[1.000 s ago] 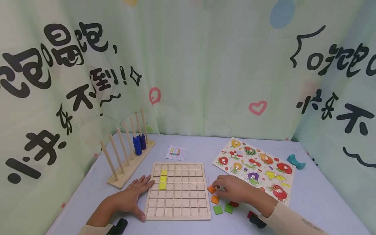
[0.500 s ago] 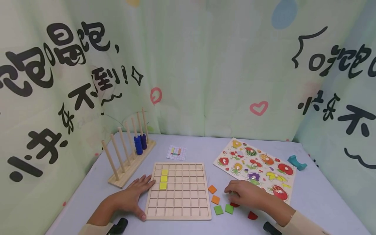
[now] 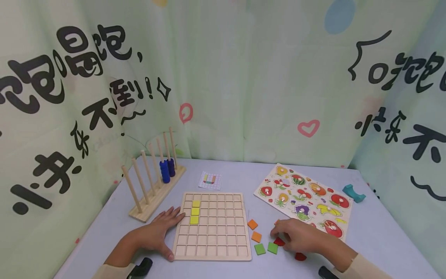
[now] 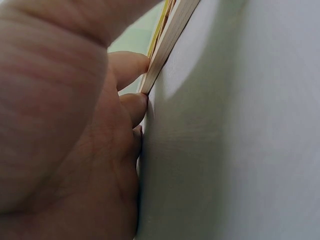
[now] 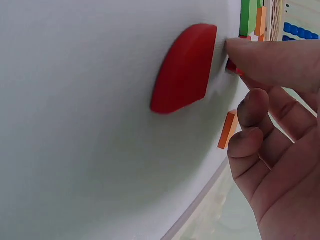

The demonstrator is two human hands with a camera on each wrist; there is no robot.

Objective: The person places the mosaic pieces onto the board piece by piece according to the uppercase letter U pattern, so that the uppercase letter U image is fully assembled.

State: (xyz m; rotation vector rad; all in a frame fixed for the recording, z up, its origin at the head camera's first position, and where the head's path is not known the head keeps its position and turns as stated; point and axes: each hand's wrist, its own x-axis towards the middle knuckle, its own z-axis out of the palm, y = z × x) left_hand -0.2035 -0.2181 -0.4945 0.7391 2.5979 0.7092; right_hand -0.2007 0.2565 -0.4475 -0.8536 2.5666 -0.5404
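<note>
My left hand (image 3: 158, 230) rests with spread fingers at the left edge of a wooden grid board (image 3: 223, 248). Its fingertips touch the board's edge in the left wrist view. Three yellow square tiles (image 3: 194, 211) sit in one column of the grid. Right of the board, my right hand (image 3: 301, 234) has its thumb and forefinger at a small red tile (image 3: 279, 241) on the table. The forefinger is largely hidden in the right wrist view. A second red piece (image 5: 187, 70) with a curved edge lies below that hand.
Orange tiles (image 3: 256, 236) and green tiles (image 3: 273, 248) lie between board and right hand. Behind are a pattern card (image 3: 210, 181), a fruit puzzle board (image 3: 289, 205) and a teal arch block (image 3: 353, 193). A peg stand (image 3: 156, 197) with blue beads stands at left.
My right hand has left the orange tiles, moving right and then down to the red tile. Another orange tile now shows behind it. The left hand has stayed in place.
</note>
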